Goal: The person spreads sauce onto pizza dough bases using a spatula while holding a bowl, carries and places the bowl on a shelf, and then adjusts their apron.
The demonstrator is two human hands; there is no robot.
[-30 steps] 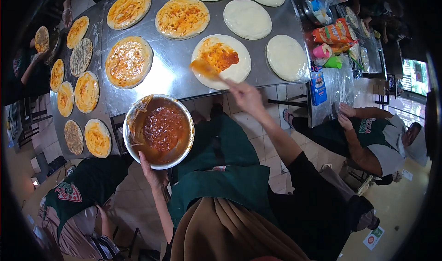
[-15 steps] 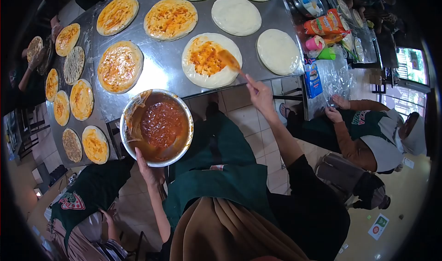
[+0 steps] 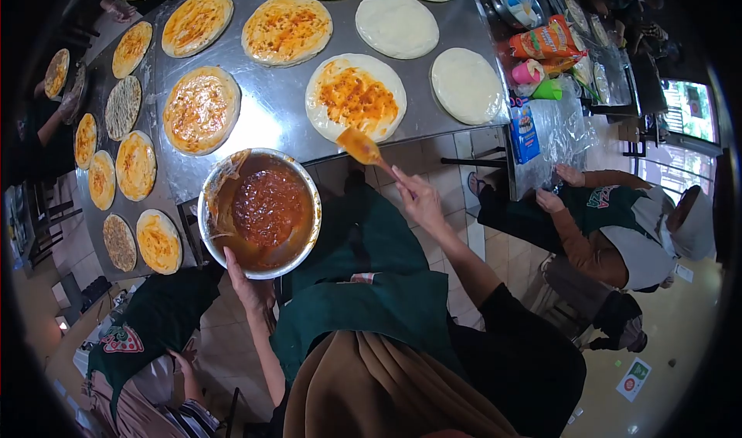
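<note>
Stretching out beyond the bowl, the metal surface (image 3: 259, 121) carries dough rounds: sauced ones up and left of the bowl, plain ones (image 3: 466, 86) to its right and farther off. The bowl (image 3: 286, 256) itself sits in the left hand (image 3: 249, 283), thumb against its near-left side, the other fingers hidden underneath; it's supported, grip detail can't be told. Active dough round (image 3: 379, 71) lies right of the bowl and a bit beyond it. Right hand (image 3: 421, 202) is right of the bowl, fingers wrapped on the spatula handle.

Main change: half a second ago the spatula (image 3: 358, 146) was over the right part of that round; now it's pulled back to the round's near edge, toward the bowl. Can't tell if it touches dough. Sauce patch (image 3: 355, 102) is now uncovered: the thick blob of a second ago is spread out, covering the middle. Pale margin remains all round it, so I'd call this one partly coated. Plenty of sauce (image 3: 267, 206) left in the bowl, so supply looks fine.
</note>
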